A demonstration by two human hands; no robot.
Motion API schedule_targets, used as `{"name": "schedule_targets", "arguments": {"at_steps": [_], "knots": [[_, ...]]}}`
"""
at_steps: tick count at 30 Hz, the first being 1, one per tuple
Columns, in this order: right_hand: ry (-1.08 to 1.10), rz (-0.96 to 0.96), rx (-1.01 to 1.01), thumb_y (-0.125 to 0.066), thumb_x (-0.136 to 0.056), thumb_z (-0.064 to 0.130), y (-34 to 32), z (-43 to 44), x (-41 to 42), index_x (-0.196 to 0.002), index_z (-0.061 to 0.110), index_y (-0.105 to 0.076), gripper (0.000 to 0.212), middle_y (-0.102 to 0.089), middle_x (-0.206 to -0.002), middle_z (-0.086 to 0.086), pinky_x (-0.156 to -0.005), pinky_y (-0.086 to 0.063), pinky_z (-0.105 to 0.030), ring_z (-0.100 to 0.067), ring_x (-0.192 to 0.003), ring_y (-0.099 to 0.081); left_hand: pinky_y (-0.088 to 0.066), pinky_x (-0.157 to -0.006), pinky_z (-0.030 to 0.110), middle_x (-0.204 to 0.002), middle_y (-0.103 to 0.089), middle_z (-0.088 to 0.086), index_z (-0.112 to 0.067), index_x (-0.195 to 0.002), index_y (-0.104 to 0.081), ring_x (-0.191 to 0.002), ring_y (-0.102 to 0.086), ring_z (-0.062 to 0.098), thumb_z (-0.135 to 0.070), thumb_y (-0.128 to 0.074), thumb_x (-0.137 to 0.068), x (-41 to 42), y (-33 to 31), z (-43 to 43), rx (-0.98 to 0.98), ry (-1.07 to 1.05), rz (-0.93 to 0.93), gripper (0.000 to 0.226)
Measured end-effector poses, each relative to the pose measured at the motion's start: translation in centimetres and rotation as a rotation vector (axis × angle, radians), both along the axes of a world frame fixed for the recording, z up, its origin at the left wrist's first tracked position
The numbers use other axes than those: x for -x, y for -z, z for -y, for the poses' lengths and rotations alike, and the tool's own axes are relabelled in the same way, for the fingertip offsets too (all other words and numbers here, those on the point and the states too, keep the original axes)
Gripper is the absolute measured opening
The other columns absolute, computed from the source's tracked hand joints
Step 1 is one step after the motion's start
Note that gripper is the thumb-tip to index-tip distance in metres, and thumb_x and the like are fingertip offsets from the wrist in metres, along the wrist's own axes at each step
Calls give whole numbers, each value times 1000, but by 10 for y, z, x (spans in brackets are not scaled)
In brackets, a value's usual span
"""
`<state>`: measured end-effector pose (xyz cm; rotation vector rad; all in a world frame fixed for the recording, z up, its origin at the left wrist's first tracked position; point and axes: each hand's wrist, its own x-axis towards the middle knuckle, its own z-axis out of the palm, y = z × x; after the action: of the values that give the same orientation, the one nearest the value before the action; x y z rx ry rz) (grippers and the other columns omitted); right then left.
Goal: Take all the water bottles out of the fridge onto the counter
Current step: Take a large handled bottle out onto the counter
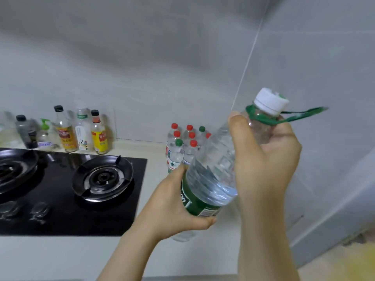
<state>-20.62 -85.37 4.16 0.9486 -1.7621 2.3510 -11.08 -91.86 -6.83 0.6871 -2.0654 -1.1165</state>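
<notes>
Grey tiled walls meet in a corner above a pale bench. At 9 o'clock a black gas hob is set into the bench. Behind it, at 10 o'clock against the wall, stands a row of sauce bottles. Near the middle, close to the corner, a cluster of small water bottles with red and green caps stands upright on the bench. In front of them a large water bottle is held over the bench, tilted with its white cap toward 2 o'clock. The left hand curls round its lower body at the green label. The right hand wraps its neck just under a green carry strap, which trails out toward 3 o'clock.
</notes>
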Motion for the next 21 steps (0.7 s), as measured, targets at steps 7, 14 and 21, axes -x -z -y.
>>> {"name": "schedule_targets", "arguments": {"at_steps": [7, 14, 21], "knots": [[55, -29, -96, -76, -72, 30, 13, 42, 51, -83, 20, -67, 17, -66, -68, 12, -62, -44, -11, 0, -63, -60, -55, -81, 24, -107, -68, -17, -34, -116, -52, -98, -65, -1, -27, -93, -51, 57, 20, 35, -77, 45, -25, 77], [40, -60, -197, -77, -75, 26, 28, 77, 121, -82, 16, -66, 16, -63, -66, 12, -57, -40, -6, 4, -58, -57, -56, -83, 34, -107, -70, -11, -28, -117, -53, -98, -68, 6, -27, -90, -51, 130, 46, 60, -169, 37, -49, 75], [13, -40, -263, -79, -74, 27, 50, 99, 181, -75, 19, -66, 15, -62, -62, 13, -55, -39, -5, 1, -57, -56, -54, -90, 33, -115, -68, -15, -32, -124, -49, -106, -65, 4, -24, -94, -52, 188, 74, 79, -230, 30, -60, 85]]}}
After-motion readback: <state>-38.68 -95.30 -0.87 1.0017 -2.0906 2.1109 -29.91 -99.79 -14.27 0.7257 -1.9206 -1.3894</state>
